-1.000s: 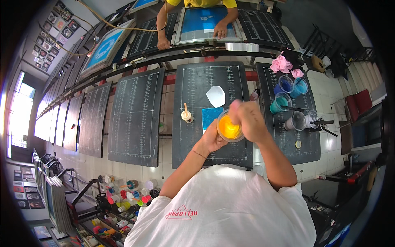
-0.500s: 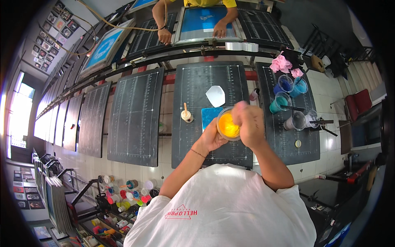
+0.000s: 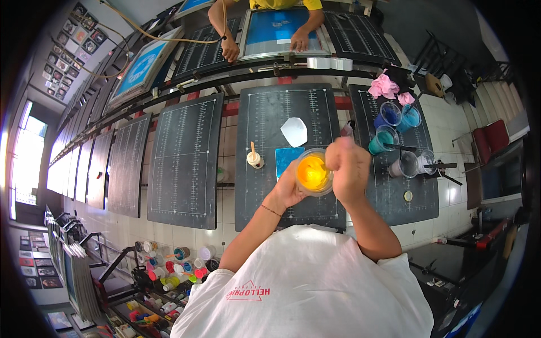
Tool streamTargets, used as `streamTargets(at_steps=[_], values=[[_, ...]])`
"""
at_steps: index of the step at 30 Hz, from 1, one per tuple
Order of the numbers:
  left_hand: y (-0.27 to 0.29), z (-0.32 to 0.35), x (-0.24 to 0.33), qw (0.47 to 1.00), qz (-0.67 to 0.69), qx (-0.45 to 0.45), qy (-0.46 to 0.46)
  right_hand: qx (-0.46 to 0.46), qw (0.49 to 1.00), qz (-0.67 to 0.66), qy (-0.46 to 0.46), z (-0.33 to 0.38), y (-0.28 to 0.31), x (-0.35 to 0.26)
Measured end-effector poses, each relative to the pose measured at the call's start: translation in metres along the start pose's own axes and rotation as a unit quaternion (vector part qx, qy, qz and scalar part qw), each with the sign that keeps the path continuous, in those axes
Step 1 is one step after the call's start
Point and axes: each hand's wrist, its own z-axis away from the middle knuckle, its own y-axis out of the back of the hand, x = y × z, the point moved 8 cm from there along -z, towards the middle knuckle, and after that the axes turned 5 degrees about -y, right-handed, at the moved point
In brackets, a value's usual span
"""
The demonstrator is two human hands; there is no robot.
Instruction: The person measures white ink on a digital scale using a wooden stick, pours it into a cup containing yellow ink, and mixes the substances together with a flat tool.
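My left hand [image 3: 288, 187] is closed around a clear plastic cup [image 3: 301, 188] of bright yellow ink [image 3: 314, 172], held above the black printing board in front of me. The ink's surface has swirled ridges. Over the cup's right rim is my right hand [image 3: 349, 168], curled into a grip; whatever it holds is hidden by the fingers and some motion blur. Left of the cup, on the board, stand a small white jar [image 3: 255, 160] with a wooden stick in it and a flat blue square [image 3: 288, 161]. Beyond them lies a white curved-edged piece [image 3: 294, 131].
On the right board [image 3: 420, 198] are cups of blue and teal ink [image 3: 384, 139], greyish cups with dark sticks, crumpled pink cloth [image 3: 383, 86] and a small round lid [image 3: 408, 196]. Across the rail, a person in yellow [image 3: 287, 4] rests hands by a framed screen [image 3: 282, 31].
My right hand has shifted slightly right and down, away from the middle of the cup, uncovering more yellow ink. The left hand keeps the cup in nearly the same place.
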Motion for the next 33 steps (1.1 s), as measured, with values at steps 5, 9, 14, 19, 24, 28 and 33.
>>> streamTargets(at_steps=[5,9,14,19,24,28,33], values=[[0.011,-0.008,-0.005,0.995,0.075,-0.072,0.007,-0.052,0.983,-0.167,0.046,0.007,-0.009,-0.002],[0.011,-0.01,-0.006,0.999,0.03,-0.04,0.0,-0.08,0.996,-0.004,-0.031,0.006,-0.018,-0.001],[0.008,-0.006,-0.005,1.0,0.012,-0.022,0.014,0.015,0.991,0.08,0.103,0.007,-0.01,-0.019],[0.006,-0.004,-0.016,0.995,0.059,-0.073,0.04,-0.026,0.998,-0.059,-0.007,0.002,-0.017,0.003],[0.002,-0.003,-0.011,0.999,0.016,-0.026,0.02,-0.054,0.995,0.013,-0.085,-0.004,-0.012,0.007],[0.004,-0.007,-0.018,0.997,0.02,-0.067,0.026,0.015,0.995,-0.1,0.009,-0.007,-0.001,0.005],[-0.001,-0.004,-0.016,0.998,0.006,-0.052,0.021,-0.154,0.97,-0.128,-0.139,-0.002,-0.03,0.012]])
